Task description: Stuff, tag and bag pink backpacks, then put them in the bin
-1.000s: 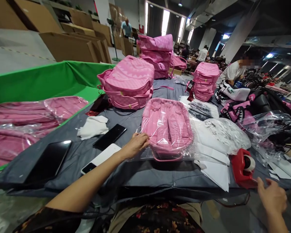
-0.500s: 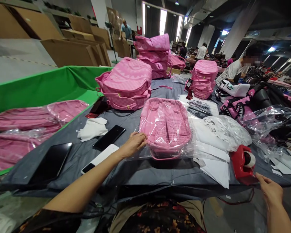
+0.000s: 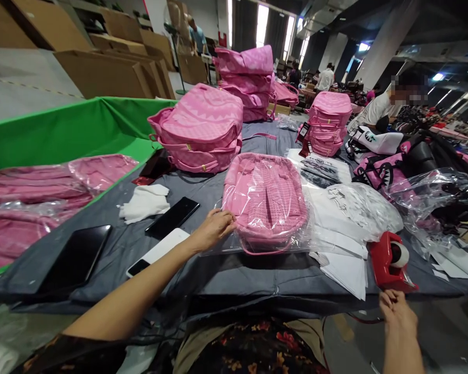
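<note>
"Steadying the wrap looks like the left hand's part here. What has it got?"

"The left hand point(image 3: 213, 230) is at the left edge of the pink backpack point(image 3: 268, 200), which lies flat inside a clear plastic bag point(image 3: 310, 236) in the middle of the grey-covered table point(image 3: 226, 278). Its fingers are bent and partly closed; whether they pinch the film or only press on it, one cannot tell."

"And the right hand?"

"The right hand point(image 3: 400, 316) is well apart from the backpack, just in front of the red tape dispenser point(image 3: 388, 267). Its fingertips are drawn together with hardly any gap. A strip of tape between them would be too small and clear to make out."

"How should the person handle this well?"

"Lightly on the left: enough pressure to stop the film sliding, without dragging it into creases. If the right fingertips do have tape, they should touch only its very end, so the rest doesn't fold on itself."

"Anything to watch around it?"

"The white papers point(image 3: 345, 275) lie between dispenser and backpack. A loose strip could catch on them, so the right hand would do better passing above. The white phone point(image 3: 158, 253), beside the left forearm, also deserves some room."
</note>
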`<state>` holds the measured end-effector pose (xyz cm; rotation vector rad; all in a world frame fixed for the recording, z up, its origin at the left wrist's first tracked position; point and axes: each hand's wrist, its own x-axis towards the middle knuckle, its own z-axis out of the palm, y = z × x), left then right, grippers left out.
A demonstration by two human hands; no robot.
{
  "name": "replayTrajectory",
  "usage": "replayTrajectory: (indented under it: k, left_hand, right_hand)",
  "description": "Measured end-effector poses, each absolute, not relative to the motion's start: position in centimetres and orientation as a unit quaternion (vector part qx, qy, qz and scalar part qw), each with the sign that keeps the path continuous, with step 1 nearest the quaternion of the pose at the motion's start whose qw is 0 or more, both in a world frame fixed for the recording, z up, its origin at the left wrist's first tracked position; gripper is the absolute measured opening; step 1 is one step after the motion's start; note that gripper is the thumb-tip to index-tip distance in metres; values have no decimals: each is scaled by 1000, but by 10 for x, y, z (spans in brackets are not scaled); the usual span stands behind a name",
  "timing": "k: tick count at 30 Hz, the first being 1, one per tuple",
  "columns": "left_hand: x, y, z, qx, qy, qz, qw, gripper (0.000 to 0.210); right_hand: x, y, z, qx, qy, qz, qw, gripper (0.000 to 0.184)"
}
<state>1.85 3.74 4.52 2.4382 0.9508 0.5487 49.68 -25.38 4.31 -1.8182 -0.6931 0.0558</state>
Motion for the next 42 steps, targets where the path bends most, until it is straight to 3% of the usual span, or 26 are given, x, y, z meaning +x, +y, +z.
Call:
replayTrajectory:
  k: [3, 5, 7, 11, 15, 17, 19, 21, 25, 30, 33, 35, 40, 42]
  left_hand:
    - [19, 37, 45, 888, 342, 204, 231, 30]
    - [20, 37, 46, 889, 343, 202, 227, 28]
    - [21, 38, 46, 890, 344, 201, 223, 27]
    - [23, 37, 48, 890, 346, 200, 220, 24]
    - [24, 35, 46, 889, 350, 204, 213, 22]
    - [25, 35, 44, 889, 349, 209, 209, 22]
    - [25, 36, 42, 891, 343, 216, 206, 23]
    - [24, 38, 41, 892, 336, 223, 206, 24]
    - [23, 40, 39, 889, 332, 226, 219, 25]
    - [24, 37, 38, 888, 340, 221, 217, 27]
    - [21, 45, 45, 881, 339, 207, 259, 29]
    - [16, 60, 54, 845, 346, 220, 343, 34]
    - [7, 108, 67, 607, 509, 364, 490, 58]
    - [13, 114, 61, 560, 541, 361, 513, 57]
  right_hand:
    - [444, -213, 42, -712, -293, 107, 629, 56]
    - [398, -187, 57, -623, -311, 212, 686, 52]
    - [354, -158, 81, -562, -411, 278, 661, 40]
    - [287, -81, 124, -491, -737, 268, 378, 29]
    - [253, -2, 134, -414, -881, 213, 82, 19]
    - [251, 24, 131, -438, -879, 189, -4, 17]
    - [258, 37, 130, -487, -853, 187, -31, 28]
    - [269, 39, 131, -528, -829, 184, -9, 34]
    - [273, 20, 131, -521, -835, 165, 63, 27]
    - [234, 2, 103, -556, -822, 116, -24, 36]
    - [224, 2, 92, -577, -811, 94, -16, 40]
    - [235, -6, 94, -576, -812, 72, 54, 36]
    - [313, -73, 101, -596, -712, -57, 368, 45]
    - [342, -103, 89, -671, -623, -99, 389, 44]
